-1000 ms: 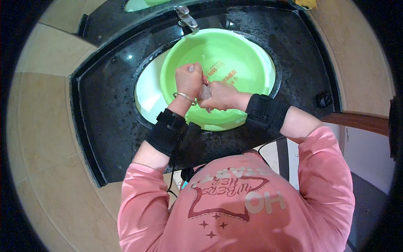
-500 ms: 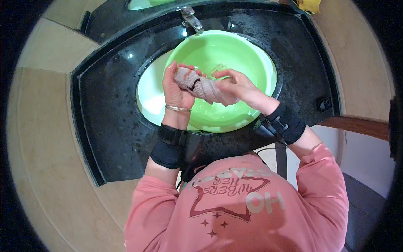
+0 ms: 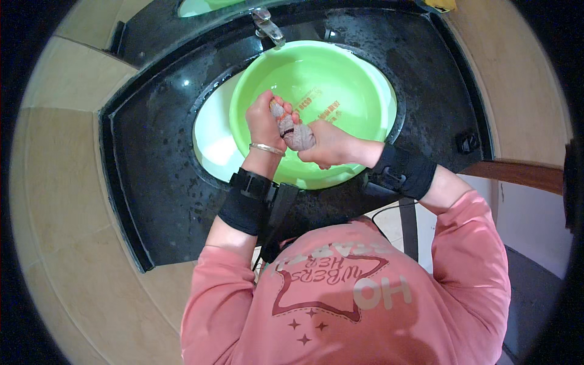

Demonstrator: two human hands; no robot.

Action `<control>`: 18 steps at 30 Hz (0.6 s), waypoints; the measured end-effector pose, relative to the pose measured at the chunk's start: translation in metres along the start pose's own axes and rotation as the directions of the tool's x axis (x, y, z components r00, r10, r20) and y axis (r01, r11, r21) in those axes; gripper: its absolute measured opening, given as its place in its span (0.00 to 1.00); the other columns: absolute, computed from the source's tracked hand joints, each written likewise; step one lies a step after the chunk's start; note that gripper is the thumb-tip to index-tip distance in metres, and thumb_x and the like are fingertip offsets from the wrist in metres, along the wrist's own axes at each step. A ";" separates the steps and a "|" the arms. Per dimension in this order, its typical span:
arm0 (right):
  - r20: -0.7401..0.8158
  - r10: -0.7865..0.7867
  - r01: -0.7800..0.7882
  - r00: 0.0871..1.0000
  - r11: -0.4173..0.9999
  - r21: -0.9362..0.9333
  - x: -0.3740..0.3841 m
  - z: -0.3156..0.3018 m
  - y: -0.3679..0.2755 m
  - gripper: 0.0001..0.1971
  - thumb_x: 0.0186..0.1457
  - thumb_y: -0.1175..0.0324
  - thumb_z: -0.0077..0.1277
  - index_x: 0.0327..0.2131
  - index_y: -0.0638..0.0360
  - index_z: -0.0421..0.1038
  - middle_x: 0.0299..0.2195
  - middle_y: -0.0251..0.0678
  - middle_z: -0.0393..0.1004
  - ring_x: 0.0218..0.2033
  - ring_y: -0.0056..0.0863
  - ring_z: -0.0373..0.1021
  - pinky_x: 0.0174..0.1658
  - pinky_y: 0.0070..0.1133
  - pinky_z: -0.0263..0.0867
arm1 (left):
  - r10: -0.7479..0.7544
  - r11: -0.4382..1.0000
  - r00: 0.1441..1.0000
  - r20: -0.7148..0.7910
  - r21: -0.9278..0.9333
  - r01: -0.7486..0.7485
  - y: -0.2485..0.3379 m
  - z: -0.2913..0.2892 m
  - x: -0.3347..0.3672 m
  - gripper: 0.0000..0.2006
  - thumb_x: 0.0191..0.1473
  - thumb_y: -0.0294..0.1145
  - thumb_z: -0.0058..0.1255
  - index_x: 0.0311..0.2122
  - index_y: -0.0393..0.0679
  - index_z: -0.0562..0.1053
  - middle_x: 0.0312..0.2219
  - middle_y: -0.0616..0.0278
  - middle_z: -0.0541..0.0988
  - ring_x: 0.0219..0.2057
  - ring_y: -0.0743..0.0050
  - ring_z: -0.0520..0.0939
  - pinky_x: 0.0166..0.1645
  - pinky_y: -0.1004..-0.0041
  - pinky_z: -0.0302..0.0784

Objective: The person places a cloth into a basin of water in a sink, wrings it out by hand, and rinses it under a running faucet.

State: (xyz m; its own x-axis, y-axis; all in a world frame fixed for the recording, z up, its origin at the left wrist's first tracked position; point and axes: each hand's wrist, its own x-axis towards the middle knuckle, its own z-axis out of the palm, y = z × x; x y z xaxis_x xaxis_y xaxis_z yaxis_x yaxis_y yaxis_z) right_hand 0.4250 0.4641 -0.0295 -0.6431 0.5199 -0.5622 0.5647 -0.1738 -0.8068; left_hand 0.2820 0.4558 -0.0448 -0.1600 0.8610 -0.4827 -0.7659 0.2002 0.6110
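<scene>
A bunched greyish-white cloth [image 3: 298, 137] with dark and orange marks is squeezed between my two hands, above a light green plastic basin [image 3: 240, 97]. My left hand [image 3: 266, 125] is closed around its upper left end, fingers curled over it. The lower right end is gripped by my right hand [image 3: 333, 145], whose fingers are mostly hidden beneath. Water lies in the basin, and orange print shows on its bottom.
The basin sits in a white oval sink [image 3: 213, 143] set in a wet black countertop [image 3: 158, 182]. A chrome faucet [image 3: 267, 27] stands behind the basin. At the right of the counter is a small black object [image 3: 468, 142]; something yellow [image 3: 439, 5] shows at the far right.
Both hands have tightened on the cloth, which is now more compact and twisted. My right hand has turned and closed over its end. The water looks calmer, with the basin's print clearer.
</scene>
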 end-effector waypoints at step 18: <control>-0.002 0.085 -0.068 0.996 0.804 0.591 -0.009 -0.001 -0.016 0.28 0.42 0.62 0.56 0.45 0.67 0.61 0.23 0.37 0.73 0.18 0.24 0.70 0.17 0.18 0.65 | -0.016 0.964 0.997 -0.072 -0.267 -0.004 0.026 -0.026 -0.002 0.11 0.51 0.40 0.40 0.23 0.45 0.64 0.16 0.60 0.70 0.18 0.63 0.71 0.28 0.65 0.70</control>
State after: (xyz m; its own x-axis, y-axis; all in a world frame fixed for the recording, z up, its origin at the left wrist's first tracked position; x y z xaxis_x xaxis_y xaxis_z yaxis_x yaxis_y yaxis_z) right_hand 0.4223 0.4629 -0.0113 -0.5920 0.5046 -0.6284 0.1918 -0.6691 -0.7180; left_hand 0.2463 0.4473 -0.0444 -0.1919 0.8221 -0.5360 -0.9036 0.0651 0.4234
